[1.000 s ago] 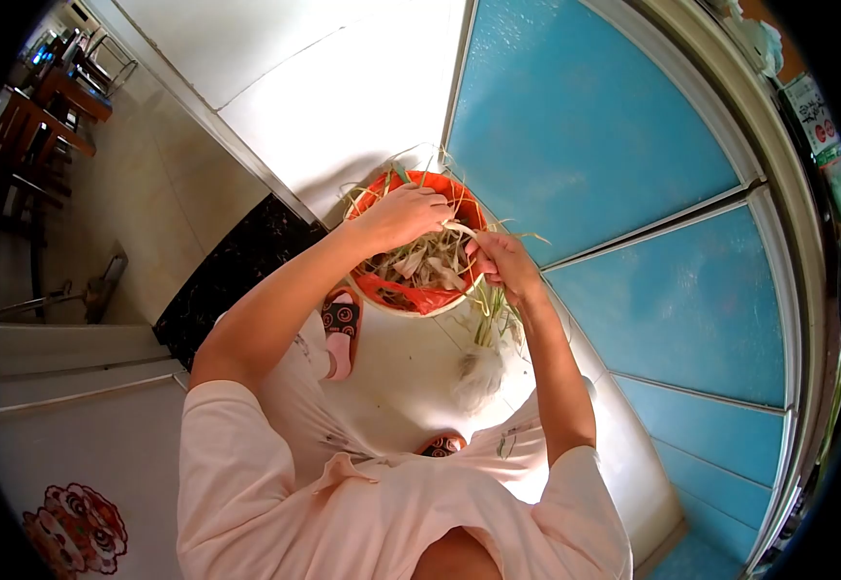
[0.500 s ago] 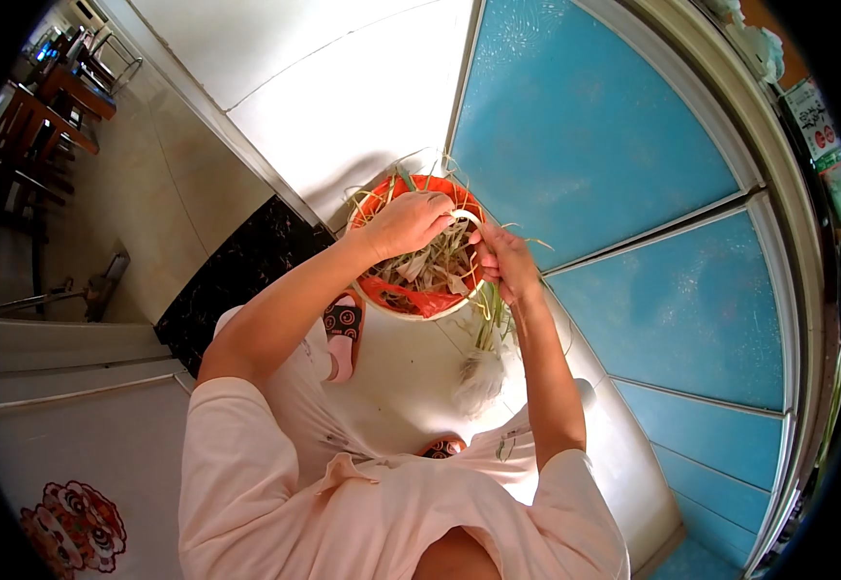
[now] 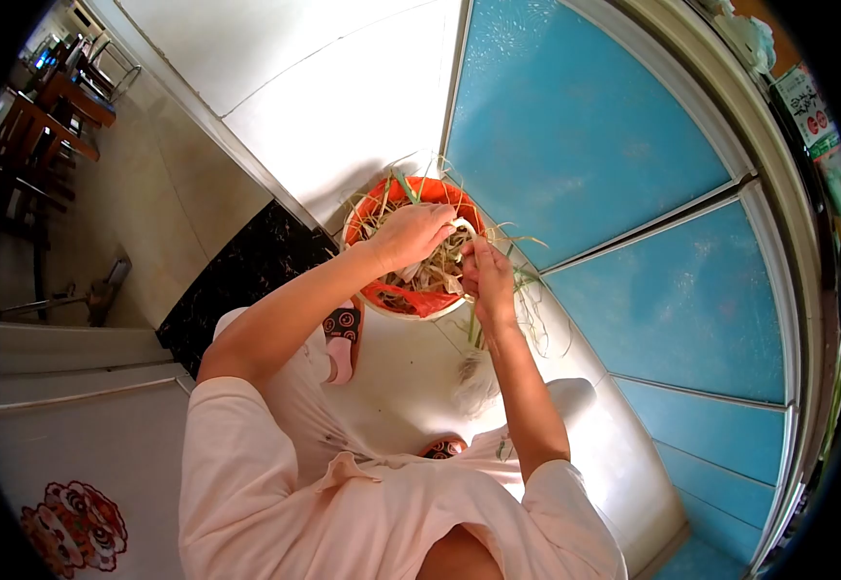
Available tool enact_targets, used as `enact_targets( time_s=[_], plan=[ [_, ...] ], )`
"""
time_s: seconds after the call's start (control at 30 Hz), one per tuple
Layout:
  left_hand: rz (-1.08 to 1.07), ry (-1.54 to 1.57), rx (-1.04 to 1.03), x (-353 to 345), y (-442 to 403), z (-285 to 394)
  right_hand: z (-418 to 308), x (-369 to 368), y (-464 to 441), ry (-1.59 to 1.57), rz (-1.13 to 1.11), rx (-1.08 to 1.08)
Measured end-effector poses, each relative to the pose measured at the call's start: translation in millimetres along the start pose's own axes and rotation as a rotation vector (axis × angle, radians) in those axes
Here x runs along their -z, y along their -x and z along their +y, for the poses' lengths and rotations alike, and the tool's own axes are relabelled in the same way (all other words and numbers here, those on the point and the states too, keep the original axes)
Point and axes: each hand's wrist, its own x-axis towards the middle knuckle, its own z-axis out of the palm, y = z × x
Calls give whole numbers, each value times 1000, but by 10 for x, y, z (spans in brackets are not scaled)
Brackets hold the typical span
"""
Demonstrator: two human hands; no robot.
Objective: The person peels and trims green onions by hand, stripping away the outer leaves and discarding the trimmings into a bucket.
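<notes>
A round bin lined with a red bag (image 3: 427,303) stands on the floor, holding dry, straw-coloured stalks and peelings (image 3: 420,277). Over it, my left hand (image 3: 418,235) pinches one end of a pale, curved stalk (image 3: 465,226). My right hand (image 3: 488,277) closes round the stalk's other side at the bin's right rim. Below my right hand, a bunch of green stalks with whitish roots (image 3: 476,372) lies on the floor, partly hidden by my forearm.
Blue cabinet doors (image 3: 672,300) rise on the right. A white panel (image 3: 343,87) is behind the bin. Left of it are a black floor strip (image 3: 236,266), a dustpan-like object (image 3: 106,288) and wooden chairs (image 3: 38,145). My slippered foot (image 3: 343,338) is close to the bin.
My right hand has shifted slightly left and turned more upright, its forearm now covering more of the bunch. My left hand has moved slightly down. Both still hold the pale stalk.
</notes>
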Motion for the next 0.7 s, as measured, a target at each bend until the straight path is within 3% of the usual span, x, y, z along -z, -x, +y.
enact_targets(
  time_s=[0.1, 0.2, 0.3, 0.4, 0.5, 0.53, 0.6, 0.7],
  plan=[
    [87, -12, -221, 30, -37, -24, -79, 102, -67, 29, -46, -4],
    [52, -145, -242, 76, -89, -101, -222, 137, -97, 96, -124, -29],
    [103, -108, -104, 63, -95, -110, -247, 80, -118, 79, -155, -11],
    [155, -108, 28, -48, -61, -37, -36, -97, -60, -15, 0, -2],
    [142, -77, 564, 170, -198, -184, 350, -315, 220, 66, 29, -2],
    [137, -179, 463, 138, -125, -286, 365, -293, 196, -3, 61, -7],
    [-102, -250, 471, 16, 2, -319, 383, -254, 157, -141, 119, -22],
    [-331, -339, 390, -138, 164, -407, 104, -93, -1, -226, -16, -21]
  ],
)
